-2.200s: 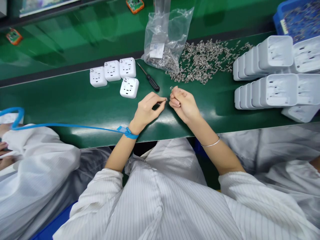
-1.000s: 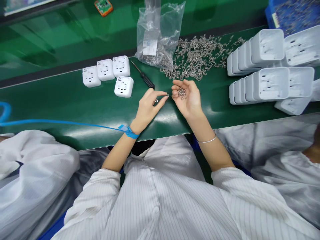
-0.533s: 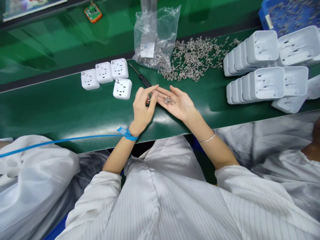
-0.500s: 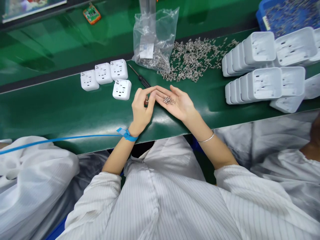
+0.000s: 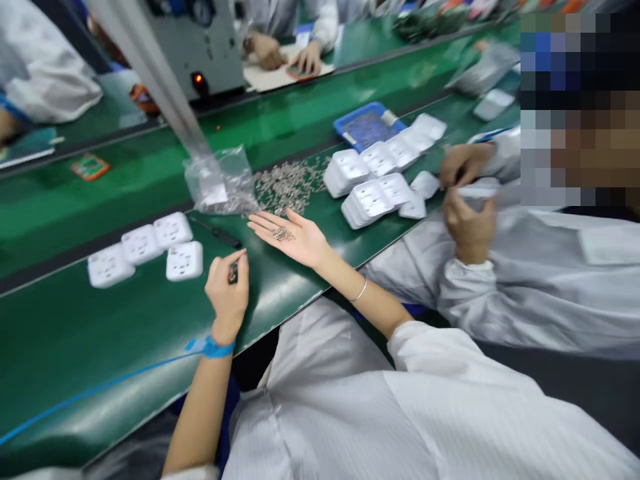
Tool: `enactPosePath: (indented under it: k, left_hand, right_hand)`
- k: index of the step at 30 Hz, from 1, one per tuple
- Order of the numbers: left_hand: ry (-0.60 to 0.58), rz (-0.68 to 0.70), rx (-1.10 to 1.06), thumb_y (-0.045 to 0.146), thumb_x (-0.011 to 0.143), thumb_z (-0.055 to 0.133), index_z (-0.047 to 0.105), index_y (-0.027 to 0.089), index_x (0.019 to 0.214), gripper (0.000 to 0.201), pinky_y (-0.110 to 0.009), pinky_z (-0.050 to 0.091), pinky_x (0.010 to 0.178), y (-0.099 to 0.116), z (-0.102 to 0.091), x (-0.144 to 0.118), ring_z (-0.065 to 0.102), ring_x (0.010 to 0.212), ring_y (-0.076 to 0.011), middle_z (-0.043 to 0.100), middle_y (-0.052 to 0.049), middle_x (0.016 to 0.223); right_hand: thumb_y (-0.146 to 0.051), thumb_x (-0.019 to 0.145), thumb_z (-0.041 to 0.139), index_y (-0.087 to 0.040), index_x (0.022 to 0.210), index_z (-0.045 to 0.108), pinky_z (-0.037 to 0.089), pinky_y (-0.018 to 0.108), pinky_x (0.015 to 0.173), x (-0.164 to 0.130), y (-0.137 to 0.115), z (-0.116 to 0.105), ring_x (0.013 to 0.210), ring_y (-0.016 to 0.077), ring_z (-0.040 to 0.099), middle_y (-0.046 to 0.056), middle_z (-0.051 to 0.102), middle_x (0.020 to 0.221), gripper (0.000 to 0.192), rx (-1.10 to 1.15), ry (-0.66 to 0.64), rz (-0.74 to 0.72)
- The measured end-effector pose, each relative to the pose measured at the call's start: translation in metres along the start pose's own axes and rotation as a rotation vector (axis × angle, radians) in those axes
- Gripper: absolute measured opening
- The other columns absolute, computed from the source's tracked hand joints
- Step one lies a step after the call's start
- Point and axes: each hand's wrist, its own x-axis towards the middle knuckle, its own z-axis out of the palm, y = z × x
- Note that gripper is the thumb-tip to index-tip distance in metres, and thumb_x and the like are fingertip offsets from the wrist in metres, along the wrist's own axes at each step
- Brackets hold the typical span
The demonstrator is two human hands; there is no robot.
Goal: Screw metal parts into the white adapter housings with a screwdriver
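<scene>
Palm up, my right hand (image 5: 300,243) lies flat with fingers stretched out. A small heap of metal clips (image 5: 283,234) rests on it. My left hand (image 5: 227,290) is apart from it on the left, fingers curled and the thumb close to the index finger. What sits inside that curl is too small to make out. A blue wrist strap (image 5: 219,347) circles my left wrist. Beyond my hands lie a dark-handled screwdriver (image 5: 225,237) and a scattered pile of metal clips (image 5: 290,187). White square socket housings (image 5: 184,261) stand left of the screwdriver.
A clear plastic bag (image 5: 220,183) stands beside the pile. Stacked white housings (image 5: 373,198) and a blue tray (image 5: 367,127) are to the right. A co-worker's hands (image 5: 467,217) hold a white part there. A slanted post (image 5: 155,73) rises behind the bag.
My view has swung up and to the right, showing co-workers across the bench and on the right. My hands, which met at the fingertips, are now apart. The clips remain on my right palm.
</scene>
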Motion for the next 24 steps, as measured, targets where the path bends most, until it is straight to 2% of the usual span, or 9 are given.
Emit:
enactPosePath:
  k: [4,6,8,11,15,17,20,22,24]
  left_hand:
    - [-0.039,0.03,-0.047,0.028,0.098,0.059,0.074,0.015,0.104,0.021,-0.025,0.039,0.064,-0.005,0.003,-0.003,0.045,0.063,-0.0101,0.053,0.001,0.072]
    - [-0.079,0.04,-0.054,0.029,0.098,0.058,0.074,0.015,0.104,0.022,-0.025,0.038,0.064,-0.007,0.006,-0.005,0.045,0.063,-0.0103,0.051,0.002,0.071]
    - [-0.106,0.034,-0.056,0.029,0.098,0.059,0.074,0.016,0.104,0.021,-0.025,0.039,0.065,-0.01,0.007,-0.006,0.046,0.063,-0.0103,0.05,0.002,0.07]
    - [-0.129,0.008,-0.065,0.03,0.098,0.059,0.074,0.015,0.105,0.021,-0.024,0.039,0.064,-0.014,0.008,-0.007,0.047,0.063,-0.01,0.051,0.002,0.072]
    - [-0.138,-0.004,-0.064,0.029,0.098,0.06,0.074,0.016,0.104,0.02,-0.024,0.039,0.063,-0.015,0.007,-0.008,0.046,0.061,-0.01,0.049,0.003,0.069]
    - [-0.148,0.009,-0.061,0.028,0.098,0.059,0.074,0.016,0.104,0.02,-0.024,0.039,0.063,-0.014,0.006,-0.008,0.046,0.061,-0.01,0.051,0.003,0.07]
    - [-0.156,0.016,-0.055,0.027,0.098,0.06,0.073,0.017,0.104,0.018,-0.024,0.04,0.063,-0.013,0.006,-0.008,0.047,0.061,-0.0096,0.057,0.002,0.074]
    - [-0.148,0.008,-0.051,0.027,0.098,0.06,0.073,0.017,0.103,0.017,-0.024,0.04,0.062,-0.012,0.006,-0.007,0.048,0.06,-0.0091,0.059,0.001,0.076]
    - [-0.147,-0.009,-0.046,0.028,0.097,0.061,0.073,0.017,0.103,0.018,-0.024,0.04,0.062,-0.013,0.006,-0.007,0.048,0.059,-0.0091,0.059,0.002,0.075]
  right_hand:
    - [-0.033,0.106,0.02,-0.008,0.142,0.043,0.056,0.037,0.107,-0.019,-0.059,0.025,0.138,0.0194,0.054,0.013,0.059,0.141,0.05,-0.064,0.005,-0.275]
    - [-0.032,0.105,0.019,-0.011,0.136,0.048,0.056,0.042,0.106,-0.023,-0.102,0.029,0.136,0.0192,0.056,0.011,0.061,0.136,0.047,-0.167,0.016,-0.412]
    - [-0.033,0.104,0.02,-0.012,0.128,0.053,0.055,0.045,0.106,-0.022,-0.153,0.023,0.134,0.0195,0.057,0.012,0.062,0.132,0.046,-0.299,0.046,-0.556]
    - [-0.035,0.103,0.016,-0.011,0.117,0.059,0.051,0.046,0.108,-0.015,-0.235,0.002,0.133,0.02,0.058,0.015,0.063,0.131,0.051,-0.468,0.223,-0.758]
    - [-0.043,0.101,0.011,-0.013,0.133,0.055,0.046,0.05,0.109,-0.004,-0.325,-0.027,0.135,0.021,0.056,0.017,0.059,0.14,0.062,-0.593,0.532,-0.897]
    - [-0.052,0.1,0.008,-0.017,0.142,0.049,0.044,0.051,0.11,0.001,-0.354,-0.039,0.138,0.0201,0.052,0.016,0.052,0.15,0.068,-0.609,0.619,-0.918]
    - [-0.066,0.097,0.007,-0.023,0.148,0.045,0.038,0.05,0.115,0.009,-0.382,-0.052,0.147,0.0172,0.042,0.012,0.038,0.162,0.076,-0.647,0.658,-0.974]
    - [-0.071,0.096,0.007,-0.025,0.147,0.045,0.028,0.054,0.12,0.014,-0.395,-0.058,0.152,0.0164,0.034,0.009,0.035,0.164,0.079,-0.682,0.664,-1.019]
    - [-0.071,0.097,0.007,-0.025,0.143,0.049,0.013,0.06,0.123,0.019,-0.404,-0.061,0.154,0.0154,0.027,0.006,0.04,0.162,0.078,-0.716,0.678,-1.044]
